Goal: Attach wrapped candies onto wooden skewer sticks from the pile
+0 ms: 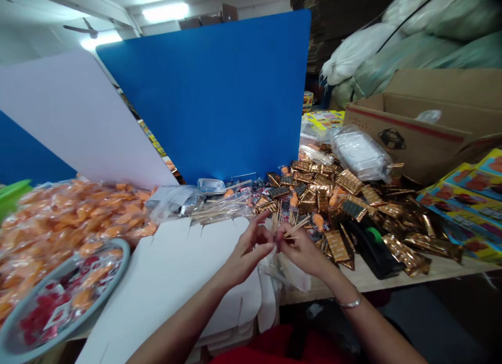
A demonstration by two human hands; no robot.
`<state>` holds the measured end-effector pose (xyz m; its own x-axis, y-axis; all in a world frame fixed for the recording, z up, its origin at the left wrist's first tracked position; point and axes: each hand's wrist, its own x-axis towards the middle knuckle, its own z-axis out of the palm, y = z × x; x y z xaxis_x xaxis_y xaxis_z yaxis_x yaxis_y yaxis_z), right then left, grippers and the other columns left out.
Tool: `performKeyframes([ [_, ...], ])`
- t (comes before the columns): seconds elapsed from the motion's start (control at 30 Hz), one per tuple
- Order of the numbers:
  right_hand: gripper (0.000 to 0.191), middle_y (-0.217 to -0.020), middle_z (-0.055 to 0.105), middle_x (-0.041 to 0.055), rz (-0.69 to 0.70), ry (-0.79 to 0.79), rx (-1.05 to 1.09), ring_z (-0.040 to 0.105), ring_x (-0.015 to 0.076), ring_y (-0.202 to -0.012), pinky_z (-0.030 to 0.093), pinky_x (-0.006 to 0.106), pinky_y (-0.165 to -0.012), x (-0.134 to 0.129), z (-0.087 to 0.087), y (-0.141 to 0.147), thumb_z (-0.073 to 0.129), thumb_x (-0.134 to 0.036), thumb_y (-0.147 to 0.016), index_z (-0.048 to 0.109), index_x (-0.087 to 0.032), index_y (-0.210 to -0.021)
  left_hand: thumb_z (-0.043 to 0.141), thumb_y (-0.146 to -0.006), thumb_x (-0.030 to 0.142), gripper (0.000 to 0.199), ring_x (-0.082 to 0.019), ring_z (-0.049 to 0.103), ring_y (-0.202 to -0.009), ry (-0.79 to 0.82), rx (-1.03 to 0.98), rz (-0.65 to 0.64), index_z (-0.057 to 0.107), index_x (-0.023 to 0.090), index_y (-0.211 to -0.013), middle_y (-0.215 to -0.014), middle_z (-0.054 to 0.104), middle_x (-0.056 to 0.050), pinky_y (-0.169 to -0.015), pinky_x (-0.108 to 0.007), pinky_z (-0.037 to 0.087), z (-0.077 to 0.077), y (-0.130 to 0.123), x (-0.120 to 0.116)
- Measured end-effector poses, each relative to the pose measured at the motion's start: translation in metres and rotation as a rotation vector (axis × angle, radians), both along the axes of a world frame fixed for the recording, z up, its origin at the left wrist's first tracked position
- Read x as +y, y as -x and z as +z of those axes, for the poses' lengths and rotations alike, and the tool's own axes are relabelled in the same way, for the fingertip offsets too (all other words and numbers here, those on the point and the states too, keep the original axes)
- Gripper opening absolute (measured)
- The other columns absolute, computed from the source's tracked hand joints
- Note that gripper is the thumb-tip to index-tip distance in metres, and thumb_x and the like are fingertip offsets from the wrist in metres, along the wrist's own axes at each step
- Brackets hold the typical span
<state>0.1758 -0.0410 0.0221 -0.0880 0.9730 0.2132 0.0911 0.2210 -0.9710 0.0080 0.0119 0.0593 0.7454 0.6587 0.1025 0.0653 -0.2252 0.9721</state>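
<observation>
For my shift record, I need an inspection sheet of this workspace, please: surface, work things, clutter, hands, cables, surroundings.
Surface: pale table, mostly covered.
Work things: thin sticks, hand-held; clear plastic bag below.
Clutter: gold packets, bagged orange pieces, flat white cardboard, black tape dispenser.
Hands: right hand pinches thin sticks; left hand close beside, grip unclear.
Cables: one dark line across the sacks, possibly a cord; cannot tell.
Surroundings: blue panel behind, open carton at right.

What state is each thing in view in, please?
Right hand, closed on wooden sticks
Left hand, fingers bent, grip unclear
Cardboard box, open
White cardboard, flat, stacked
Gold packets, heaped
Orange pieces, bagged
Grey basin, partly filled
Ceiling lights, lit
Blue panel, upright
Sacks, filled
</observation>
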Motion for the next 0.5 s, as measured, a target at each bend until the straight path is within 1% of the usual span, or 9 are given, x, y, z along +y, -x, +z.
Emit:
performKeyframes([
  [0.07,0.011,-0.072,0.057,-0.0024,-0.128,0.054,0.117,0.06,0.0134,-0.066,0.045,0.024,-0.058,-0.004,-0.016,-0.012,0.056,-0.024,-0.084,0.047,-0.021,-0.078,0.068,-0.076,0.035,0.084,-0.026,0.05,-0.108,-0.232,0.173,-0.054,0.022,0.024,-0.145,-0.118,0.056,-0.011,-0.092,-0.04,0.039,-0.021,0.005,0.012],
  [0.1,0.014,-0.071,0.059,-0.0026,-0.202,0.072,0.17,0.06,0.0135,-0.064,0.045,0.024,-0.058,-0.006,-0.022,-0.021,0.059,-0.027,-0.083,0.047,-0.021,-0.078,0.072,-0.072,0.034,0.088,-0.029,0.046,-0.115,-0.336,0.31,-0.09,0.024,0.023,-0.145,-0.124,0.054,-0.012,-0.099,-0.046,0.033,-0.032,0.008,0.018],
  [0.17,0.022,-0.066,0.06,-0.0038,-0.371,0.081,0.293,0.06,0.013,-0.059,0.045,0.023,-0.056,-0.012,-0.03,-0.044,0.065,-0.032,-0.079,0.046,-0.021,-0.075,0.071,-0.071,0.028,0.083,-0.032,0.046,-0.115,-0.474,0.574,-0.133,0.03,0.021,-0.143,-0.122,0.056,-0.013,-0.104,-0.055,0.025,-0.054,0.012,0.027],
  [0.23,0.028,-0.066,0.062,-0.0039,-0.54,0.046,0.414,0.059,0.0121,-0.057,0.046,0.023,-0.055,-0.019,-0.028,-0.065,0.071,-0.035,-0.074,0.046,-0.021,-0.073,0.065,-0.075,0.027,0.076,-0.033,0.046,-0.117,-0.564,0.675,-0.086,0.03,0.02,-0.143,-0.124,0.056,-0.015,-0.105,-0.059,0.022,-0.065,0.012,0.027],
  [0.3,0.03,-0.07,0.064,-0.0027,-0.623,0.016,0.475,0.06,0.0118,-0.058,0.047,0.023,-0.056,-0.025,-0.021,-0.075,0.074,-0.034,-0.071,0.047,-0.021,-0.073,0.065,-0.076,0.035,0.083,-0.035,0.036,-0.128,-0.681,0.587,-0.003,0.022,0.018,-0.145,-0.14,0.041,-0.019,-0.107,-0.059,0.018,-0.062,0.006,0.017],
  [0.37,0.028,-0.072,0.066,-0.0016,-0.589,0.026,0.454,0.061,0.0121,-0.059,0.047,0.023,-0.055,-0.03,-0.011,-0.068,0.074,-0.032,-0.072,0.048,-0.021,-0.074,0.067,-0.074,0.045,0.091,-0.037,0.024,-0.135,-0.794,0.446,0.043,0.019,0.016,-0.147,-0.149,0.028,-0.02,-0.109,-0.057,0.012,-0.048,-0.007,0.003],
  [0.4,0.027,-0.07,0.066,-0.0015,-0.542,0.04,0.431,0.061,0.0124,-0.059,0.047,0.023,-0.055,-0.031,-0.007,-0.06,0.072,-0.032,-0.074,0.048,-0.021,-0.074,0.065,-0.077,0.045,0.086,-0.037,0.023,-0.136,-0.818,0.394,0.057,0.023,0.016,-0.146,-0.148,0.029,-0.02,-0.11,-0.056,0.012,-0.04,-0.015,-0.005],
  [0.43,0.026,-0.068,0.065,-0.0017,-0.494,0.058,0.412,0.061,0.0127,-0.058,0.047,0.023,-0.054,-0.031,-0.003,-0.05,0.071,-0.032,-0.075,0.048,-0.021,-0.073,0.06,-0.081,0.041,0.072,-0.036,0.03,-0.133,-0.803,0.362,0.07,0.032,0.015,-0.142,-0.143,0.038,-0.02,-0.109,-0.053,0.017,-0.032,-0.024,-0.012],
  [0.5,0.024,-0.062,0.063,-0.0022,-0.42,0.095,0.387,0.06,0.0134,-0.056,0.046,0.024,-0.054,-0.029,0.002,-0.033,0.069,-0.034,-0.077,0.049,-0.021,-0.074,0.047,-0.089,0.031,0.036,-0.031,0.05,-0.113,-0.673,0.333,0.098,0.055,0.016,-0.121,-0.118,0.059,-0.017,-0.098,-0.045,0.034,-0.022,-0.039,-0.021],
])
